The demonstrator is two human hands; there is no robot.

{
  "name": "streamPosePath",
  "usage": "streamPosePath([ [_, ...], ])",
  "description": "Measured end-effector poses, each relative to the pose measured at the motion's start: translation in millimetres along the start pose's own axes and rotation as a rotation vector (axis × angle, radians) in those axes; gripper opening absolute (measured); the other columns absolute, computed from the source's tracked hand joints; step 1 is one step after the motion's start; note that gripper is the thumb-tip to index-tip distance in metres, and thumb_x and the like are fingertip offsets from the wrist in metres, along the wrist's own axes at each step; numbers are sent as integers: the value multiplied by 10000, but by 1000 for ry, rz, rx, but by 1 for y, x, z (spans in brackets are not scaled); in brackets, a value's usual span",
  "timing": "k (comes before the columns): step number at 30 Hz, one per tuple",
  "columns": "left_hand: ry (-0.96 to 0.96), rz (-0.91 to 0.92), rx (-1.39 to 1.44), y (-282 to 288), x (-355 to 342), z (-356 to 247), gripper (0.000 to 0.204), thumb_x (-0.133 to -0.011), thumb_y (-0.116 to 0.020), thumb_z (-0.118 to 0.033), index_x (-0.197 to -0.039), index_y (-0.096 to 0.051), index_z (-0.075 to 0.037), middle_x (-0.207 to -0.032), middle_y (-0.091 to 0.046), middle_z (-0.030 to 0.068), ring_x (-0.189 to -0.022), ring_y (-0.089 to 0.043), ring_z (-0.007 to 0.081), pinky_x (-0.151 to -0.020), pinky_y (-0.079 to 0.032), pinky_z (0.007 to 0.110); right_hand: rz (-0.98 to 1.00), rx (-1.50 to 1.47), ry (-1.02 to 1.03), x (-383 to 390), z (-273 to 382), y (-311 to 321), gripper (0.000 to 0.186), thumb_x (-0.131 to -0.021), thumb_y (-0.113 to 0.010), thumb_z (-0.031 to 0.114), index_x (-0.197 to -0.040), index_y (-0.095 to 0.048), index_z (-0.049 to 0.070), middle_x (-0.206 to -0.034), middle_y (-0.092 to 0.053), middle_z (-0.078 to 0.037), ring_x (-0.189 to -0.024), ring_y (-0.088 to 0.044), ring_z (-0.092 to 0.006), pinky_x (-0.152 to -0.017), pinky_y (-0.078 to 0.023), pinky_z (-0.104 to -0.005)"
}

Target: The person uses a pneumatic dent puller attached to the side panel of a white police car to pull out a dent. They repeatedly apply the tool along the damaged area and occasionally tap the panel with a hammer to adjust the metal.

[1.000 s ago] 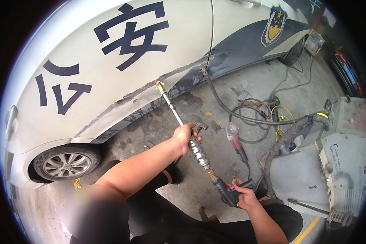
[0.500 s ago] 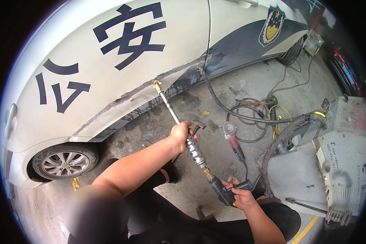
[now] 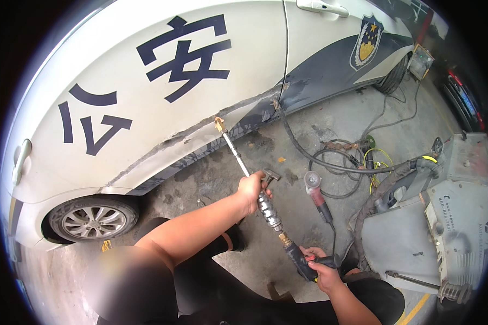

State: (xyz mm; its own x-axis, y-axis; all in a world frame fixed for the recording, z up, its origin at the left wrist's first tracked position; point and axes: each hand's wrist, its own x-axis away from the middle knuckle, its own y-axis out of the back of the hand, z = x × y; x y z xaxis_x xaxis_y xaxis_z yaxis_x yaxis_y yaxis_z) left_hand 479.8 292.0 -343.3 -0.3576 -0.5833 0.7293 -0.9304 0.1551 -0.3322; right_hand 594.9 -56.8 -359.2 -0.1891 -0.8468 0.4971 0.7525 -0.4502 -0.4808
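My right hand is wrapped round the black pistol-like handle of a slide hammer dent puller, its fingers close to a red button. My left hand grips the same tool farther up, at the upper end of its ribbed chrome weight. From there the thin shaft slants up and left. Its brass-coloured tip meets the lower side of a white and dark blue car, at a long scraped, bare grey strip. I cannot tell whether the tip is fixed to the metal. Behind my left hand lies a hammer, partly hidden.
An angle grinder lies on the concrete floor to the right, near coiled cables. A thick black cable runs from the car's side to a grey machine. A car wheel stands at lower left.
The whole view has shifted slightly, so everything sits a little lower and farther right. Both hands keep their hold on the dent puller, and its tip stays at the scraped strip.
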Motion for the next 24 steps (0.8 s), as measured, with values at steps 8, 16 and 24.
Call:
streamPosePath([
  [8,35,-9,16,-6,1,-6,140,-1006,-591,-152,-949,-523,-43,-716,-528,63,-596,-581,232,-587,-562,442,-80,1284,592,25,4,-39,503,-823,-852,151,-1308,-726,109,-1488,-625,-180,-1223,-675,-397,-1055,-536,-466],
  [16,55,5,6,-5,6,-12,170,-1028,-590,-185,-925,-492,-92,-707,-510,40,-622,-568,233,-637,-577,453,-3,489,266,20,10,-17,542,-904,-719,159,-1428,-633,54,-1557,-565,-239,-1356,-616,-352,-1121,-490,-451],
  [24,54,36,11,-15,15,-15,186,-1049,-576,-191,-912,-488,-100,-692,-507,39,-622,-573,232,-654,-589,457,11,-202,-72,8,17,14,615,-909,-611,169,-1482,-527,-40,-1526,-589,-244,-1412,-568,-335,-1208,-416,-445],
])
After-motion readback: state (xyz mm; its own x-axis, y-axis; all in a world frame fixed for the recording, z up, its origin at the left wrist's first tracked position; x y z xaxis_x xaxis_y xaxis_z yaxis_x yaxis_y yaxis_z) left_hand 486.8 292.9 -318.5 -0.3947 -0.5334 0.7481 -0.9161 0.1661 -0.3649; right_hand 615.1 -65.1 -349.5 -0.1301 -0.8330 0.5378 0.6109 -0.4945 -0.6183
